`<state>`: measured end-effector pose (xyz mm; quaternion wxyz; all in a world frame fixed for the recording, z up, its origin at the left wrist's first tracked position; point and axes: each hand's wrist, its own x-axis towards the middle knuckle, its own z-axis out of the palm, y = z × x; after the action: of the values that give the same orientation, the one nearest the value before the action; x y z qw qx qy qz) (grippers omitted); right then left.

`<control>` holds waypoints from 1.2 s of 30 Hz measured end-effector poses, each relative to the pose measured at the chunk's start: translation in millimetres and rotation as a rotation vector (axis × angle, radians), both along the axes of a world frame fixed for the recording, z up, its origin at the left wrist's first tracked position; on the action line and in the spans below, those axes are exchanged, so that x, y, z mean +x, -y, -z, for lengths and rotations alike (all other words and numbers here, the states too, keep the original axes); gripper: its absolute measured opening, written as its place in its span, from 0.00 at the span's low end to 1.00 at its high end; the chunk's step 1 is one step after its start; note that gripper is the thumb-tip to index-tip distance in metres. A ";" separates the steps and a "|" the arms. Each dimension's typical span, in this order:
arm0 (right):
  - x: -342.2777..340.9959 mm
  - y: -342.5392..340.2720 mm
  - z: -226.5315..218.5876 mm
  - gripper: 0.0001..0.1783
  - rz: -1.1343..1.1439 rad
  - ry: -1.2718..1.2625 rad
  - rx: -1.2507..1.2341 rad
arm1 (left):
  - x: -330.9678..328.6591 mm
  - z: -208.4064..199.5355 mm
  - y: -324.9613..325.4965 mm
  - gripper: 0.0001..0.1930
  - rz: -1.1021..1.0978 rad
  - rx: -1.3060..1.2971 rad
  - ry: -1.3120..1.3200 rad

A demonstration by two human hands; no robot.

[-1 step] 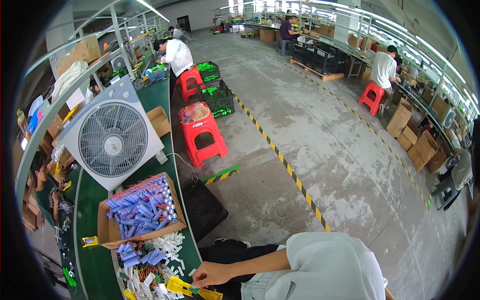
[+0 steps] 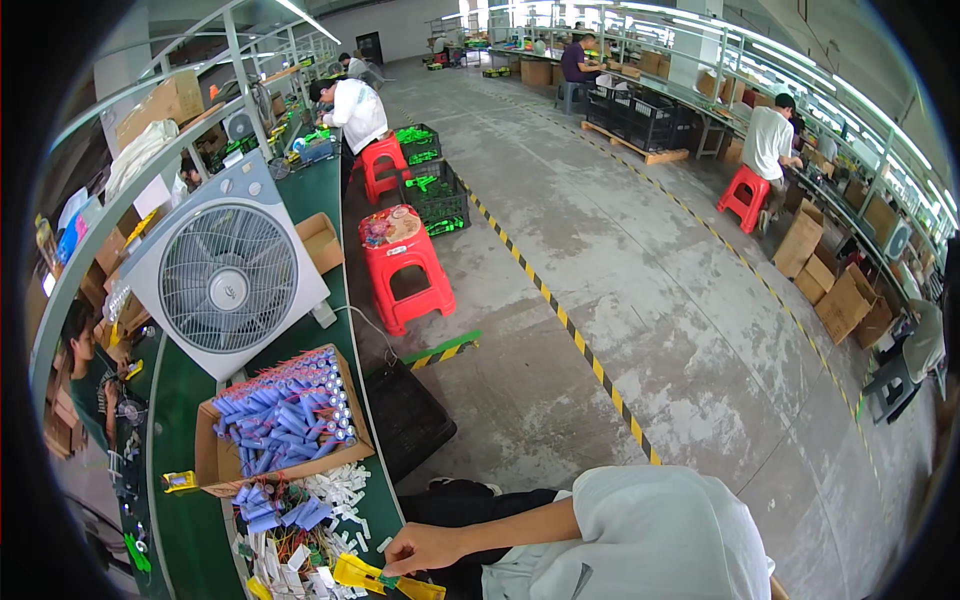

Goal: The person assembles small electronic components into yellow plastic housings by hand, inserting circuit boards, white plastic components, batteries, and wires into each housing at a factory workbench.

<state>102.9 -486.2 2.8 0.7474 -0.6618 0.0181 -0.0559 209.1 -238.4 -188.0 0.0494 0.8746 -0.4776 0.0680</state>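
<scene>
My right hand (image 2: 425, 549) reaches in from the lower right and is closed in a pinch on a yellow plastic part (image 2: 360, 573) with a bit of green at its middle. The part lies low over the bench edge, and its kind is not clear. Beside it is a loose heap of white connectors (image 2: 340, 488), thin coloured wires and white pieces. Several blue cylindrical battery cells (image 2: 262, 512) lie next to the heap. Just beyond, a cardboard box (image 2: 205, 445) is full of blue cells with red wires. My left hand is out of view.
A grey box fan (image 2: 228, 290) stands on the green bench (image 2: 185, 530) behind the cardboard box. A black crate (image 2: 405, 420) is on the floor beside the bench. Red stools (image 2: 408, 262) and crates of green parts line the aisle. Other people sit at benches farther off.
</scene>
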 end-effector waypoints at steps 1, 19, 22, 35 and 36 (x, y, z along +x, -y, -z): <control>0.7 -1.6 0.0 0.16 -0.005 -0.020 0.020 | -5.6 -0.2 -1.7 0.37 -0.010 -0.003 -0.006; -0.1 -3.7 7.7 0.10 0.123 -0.079 0.062 | -45.4 -76.8 44.3 0.35 -0.030 -0.149 -0.086; 0.9 -4.4 10.6 0.11 0.132 -0.071 0.071 | -50.4 -90.7 50.1 0.35 0.092 -0.540 -0.250; 4.5 2.1 6.3 0.09 0.055 0.012 0.155 | -44.1 -88.6 58.0 0.28 -0.083 -1.076 -1.515; 5.7 2.8 5.8 0.09 0.051 0.008 0.204 | -50.0 -104.8 63.9 0.28 -0.148 -1.042 -1.432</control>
<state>108.6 -489.1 -3.0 0.8093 -0.5814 0.0374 -0.0752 159.1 -302.4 -83.2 0.7234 0.6023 -0.1829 -0.2836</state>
